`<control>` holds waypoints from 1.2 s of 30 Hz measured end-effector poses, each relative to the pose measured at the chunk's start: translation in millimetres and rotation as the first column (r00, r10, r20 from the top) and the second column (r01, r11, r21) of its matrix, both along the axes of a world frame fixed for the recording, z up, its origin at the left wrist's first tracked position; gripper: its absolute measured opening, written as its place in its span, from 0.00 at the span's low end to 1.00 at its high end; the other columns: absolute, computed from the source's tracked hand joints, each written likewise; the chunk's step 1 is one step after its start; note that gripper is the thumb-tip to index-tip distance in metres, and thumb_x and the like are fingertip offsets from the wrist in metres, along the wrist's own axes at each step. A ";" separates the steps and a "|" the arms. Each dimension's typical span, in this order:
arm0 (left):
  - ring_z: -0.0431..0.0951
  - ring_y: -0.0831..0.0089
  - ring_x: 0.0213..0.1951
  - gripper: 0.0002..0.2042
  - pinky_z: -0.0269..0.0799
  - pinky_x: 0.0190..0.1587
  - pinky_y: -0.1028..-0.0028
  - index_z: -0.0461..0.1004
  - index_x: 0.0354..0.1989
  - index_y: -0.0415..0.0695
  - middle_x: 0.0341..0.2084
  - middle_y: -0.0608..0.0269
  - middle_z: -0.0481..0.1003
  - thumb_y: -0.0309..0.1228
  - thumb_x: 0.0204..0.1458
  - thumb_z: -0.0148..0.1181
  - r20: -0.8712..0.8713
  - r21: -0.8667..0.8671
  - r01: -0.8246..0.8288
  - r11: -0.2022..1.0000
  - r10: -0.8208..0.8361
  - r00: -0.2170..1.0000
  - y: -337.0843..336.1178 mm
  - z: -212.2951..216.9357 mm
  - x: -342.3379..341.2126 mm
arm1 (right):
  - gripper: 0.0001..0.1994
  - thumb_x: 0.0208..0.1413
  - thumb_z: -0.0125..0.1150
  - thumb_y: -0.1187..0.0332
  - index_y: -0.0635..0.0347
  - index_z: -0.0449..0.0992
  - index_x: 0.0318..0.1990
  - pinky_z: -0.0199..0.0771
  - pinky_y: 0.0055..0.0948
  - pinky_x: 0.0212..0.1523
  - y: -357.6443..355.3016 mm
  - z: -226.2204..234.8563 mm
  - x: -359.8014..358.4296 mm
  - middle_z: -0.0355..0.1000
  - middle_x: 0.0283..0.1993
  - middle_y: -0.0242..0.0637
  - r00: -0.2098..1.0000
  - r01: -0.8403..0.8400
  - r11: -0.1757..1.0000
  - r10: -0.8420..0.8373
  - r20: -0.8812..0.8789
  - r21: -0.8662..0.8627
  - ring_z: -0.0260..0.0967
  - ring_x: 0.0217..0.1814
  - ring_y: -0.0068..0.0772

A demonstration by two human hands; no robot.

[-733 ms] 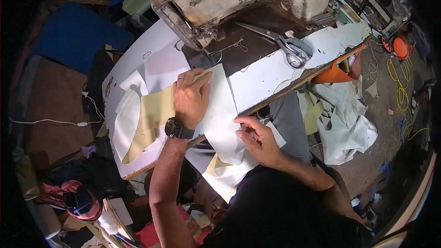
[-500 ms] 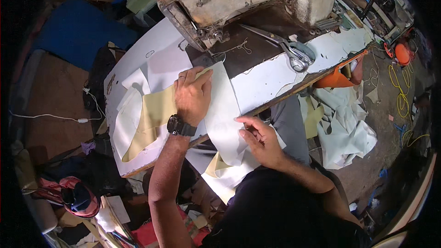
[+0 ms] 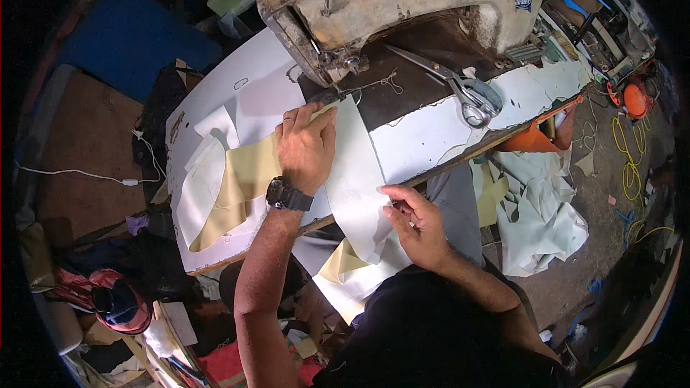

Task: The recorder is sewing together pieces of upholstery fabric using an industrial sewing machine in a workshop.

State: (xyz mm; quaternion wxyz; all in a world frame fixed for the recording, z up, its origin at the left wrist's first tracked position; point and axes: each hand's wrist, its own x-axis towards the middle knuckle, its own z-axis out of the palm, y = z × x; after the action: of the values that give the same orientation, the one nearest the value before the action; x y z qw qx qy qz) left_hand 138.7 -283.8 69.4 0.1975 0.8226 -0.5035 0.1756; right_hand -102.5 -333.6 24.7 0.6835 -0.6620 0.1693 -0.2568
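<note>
Under the head of an old, worn sewing machine (image 3: 410, 3) lies a sheet of white material with a yellowish backing (image 3: 353, 172). Its far end reaches the needle area, and its near end hangs over the table edge. My left hand (image 3: 307, 145) rests palm down on the layers, fingers stretched toward the needle area. To its left, the material curves into a fold showing the yellowish side (image 3: 248, 172). At the sheet's right edge is my right hand (image 3: 417, 226), with thumb and index finger apart and their tips touching it. The other right fingers are curled and partly hidden.
Large metal scissors (image 3: 463, 90) lie on the machine bed, right of the needle. An orange pouch (image 3: 535, 135) hangs under the chipped white tabletop's (image 3: 424, 136) right edge. Crumpled white material (image 3: 543, 226) and a yellow cord (image 3: 627, 158) lie to the right.
The whole view has shifted slightly. Both hands keep nearly the same places on the material, and nothing has clearly been taken up or let go.
</note>
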 end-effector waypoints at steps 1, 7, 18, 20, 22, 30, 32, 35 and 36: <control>0.77 0.57 0.52 0.12 0.71 0.53 0.58 0.85 0.47 0.50 0.49 0.60 0.81 0.28 0.55 0.63 -0.006 0.003 -0.006 1.000 0.006 1.000 -0.4 0.3 -0.1 | 0.16 0.69 0.58 0.70 0.64 0.72 0.61 0.77 0.23 0.44 -0.9 -0.1 0.1 0.73 0.46 0.39 1.000 0.001 1.000 -0.001 0.002 0.000 0.71 0.44 0.21; 0.77 0.57 0.52 0.12 0.71 0.53 0.59 0.85 0.48 0.50 0.49 0.61 0.80 0.27 0.56 0.63 0.005 0.005 -0.019 1.000 0.019 1.000 0.2 -1.1 0.5 | 0.16 0.68 0.58 0.70 0.65 0.73 0.60 0.80 0.27 0.46 -3.5 3.0 -1.3 0.75 0.49 0.43 1.000 0.004 0.999 -0.005 -0.019 -0.033 0.74 0.46 0.25; 0.75 0.59 0.54 0.12 0.69 0.55 0.58 0.84 0.47 0.49 0.51 0.62 0.79 0.28 0.54 0.63 0.015 0.008 -0.002 1.000 0.002 1.000 0.7 -3.4 0.9 | 0.14 0.66 0.60 0.72 0.65 0.74 0.57 0.80 0.30 0.40 -10.1 14.8 -3.6 0.77 0.46 0.45 0.996 -0.002 0.989 -0.011 -0.086 -0.148 0.77 0.42 0.29; 0.74 0.59 0.55 0.13 0.68 0.56 0.57 0.84 0.47 0.49 0.51 0.64 0.78 0.28 0.53 0.62 0.027 -0.003 0.011 1.000 -0.011 1.000 -1.9 -5.6 1.6 | 0.13 0.64 0.61 0.73 0.65 0.76 0.54 0.80 0.31 0.37 -24.5 20.0 -4.5 0.78 0.43 0.46 0.996 0.058 0.960 -0.072 -0.044 -0.273 0.77 0.40 0.33; 0.73 0.59 0.56 0.17 0.69 0.57 0.57 0.82 0.49 0.46 0.52 0.62 0.77 0.23 0.50 0.60 0.130 -0.001 0.083 0.997 -0.082 0.988 -1.5 -3.3 1.8 | 0.09 0.61 0.63 0.74 0.65 0.78 0.48 0.78 0.34 0.35 -49.0 33.3 3.0 0.78 0.38 0.46 0.992 0.125 0.874 -0.122 0.036 -0.470 0.78 0.37 0.40; 0.77 0.55 0.52 0.16 0.72 0.57 0.61 0.80 0.46 0.40 0.50 0.57 0.79 0.17 0.49 0.54 -0.031 0.069 0.265 0.962 -0.263 0.964 -8.1 1.0 5.8 | 0.12 0.56 0.66 0.71 0.58 0.83 0.47 0.75 0.43 0.46 -164.7 49.3 148.6 0.76 0.41 0.46 0.999 -0.023 0.435 -0.020 -0.036 -0.900 0.74 0.45 0.52; 0.77 0.54 0.51 0.16 0.73 0.57 0.61 0.80 0.46 0.39 0.49 0.56 0.79 0.17 0.49 0.54 -0.040 0.075 0.273 0.959 -0.271 0.962 -8.3 -0.4 8.0 | 0.13 0.54 0.68 0.68 0.57 0.83 0.48 0.74 0.47 0.48 -165.4 38.0 166.9 0.75 0.41 0.47 0.992 -0.112 0.373 -0.018 -0.128 -0.921 0.73 0.47 0.52; 0.79 0.53 0.47 0.15 0.75 0.54 0.59 0.80 0.47 0.38 0.46 0.53 0.80 0.18 0.50 0.55 0.003 0.052 0.302 0.952 -0.303 0.953 -9.6 0.1 9.9 | 0.09 0.56 0.65 0.69 0.60 0.81 0.43 0.72 0.48 0.51 -161.1 40.8 166.1 0.74 0.43 0.49 0.984 -0.169 0.352 0.004 -0.179 -0.921 0.72 0.49 0.54; 0.80 0.52 0.46 0.16 0.76 0.52 0.59 0.79 0.48 0.38 0.44 0.51 0.81 0.20 0.50 0.57 -0.033 0.010 0.257 0.966 -0.257 0.966 -12.6 0.6 7.0 | 0.07 0.57 0.63 0.69 0.61 0.80 0.40 0.72 0.48 0.52 -159.5 39.3 163.5 0.73 0.42 0.49 0.993 -0.117 0.276 0.011 -0.119 -0.954 0.71 0.50 0.54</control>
State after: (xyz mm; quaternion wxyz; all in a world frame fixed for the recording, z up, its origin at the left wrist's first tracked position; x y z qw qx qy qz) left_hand 145.7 -296.4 70.0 0.2205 0.7545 -0.6039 0.1319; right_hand 61.0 -493.0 64.0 0.1504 -0.9564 -0.0154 -0.2498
